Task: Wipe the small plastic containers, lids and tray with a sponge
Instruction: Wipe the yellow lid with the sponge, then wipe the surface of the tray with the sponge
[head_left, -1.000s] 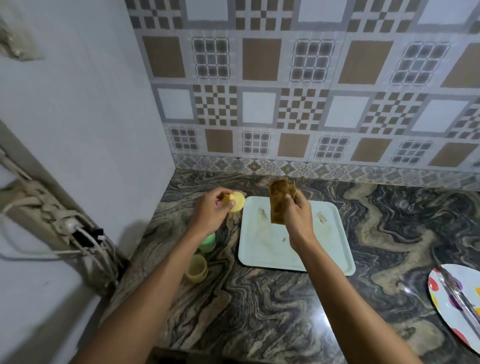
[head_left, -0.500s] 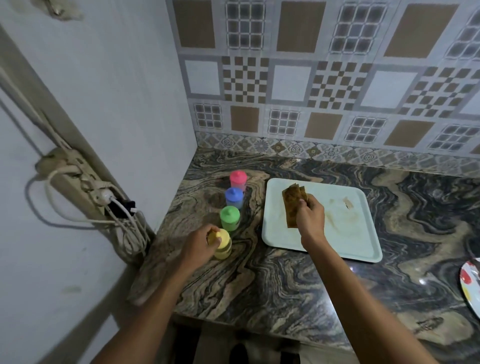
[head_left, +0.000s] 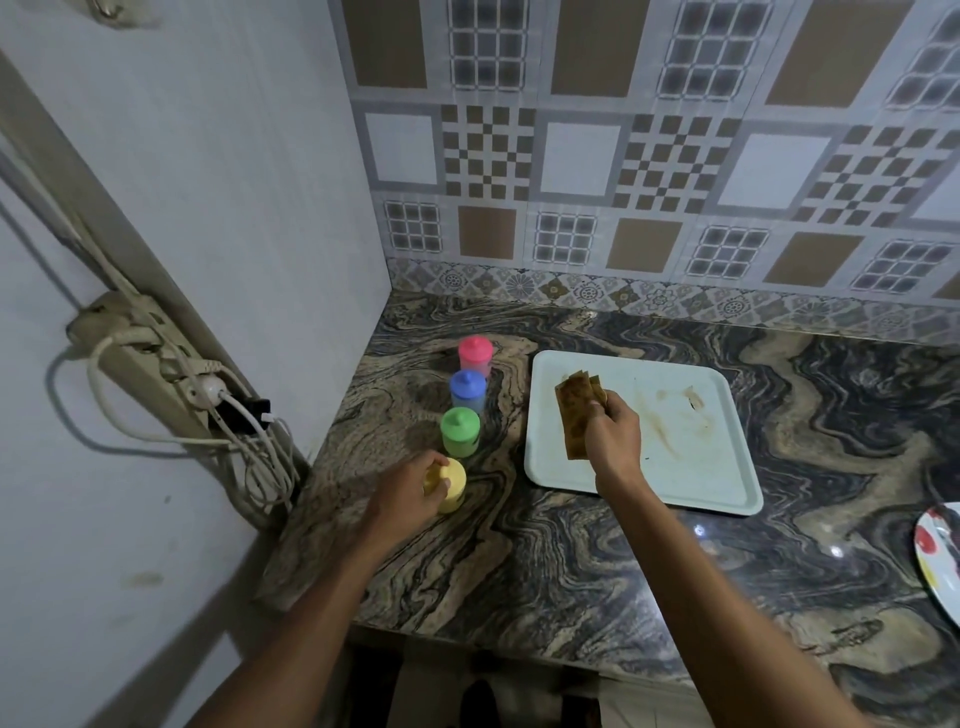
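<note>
Head view: the left hand (head_left: 410, 488) grips the yellow container (head_left: 453, 487) near the desk's (head_left: 519, 571) left edge, just beside the green container (head_left: 460, 431), which a careless lift could topple, while the right hand (head_left: 613, 436) pinches the sponge (head_left: 574, 415) over the stained tray's (head_left: 701, 483) left side.

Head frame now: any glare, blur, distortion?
Head view: dim overall; small glare spots on the marble countertop near the tray; left hand on the yellow container slightly motion-blurred; wide-angle lens bows the tiled wall; cables cast soft shadows.
</note>
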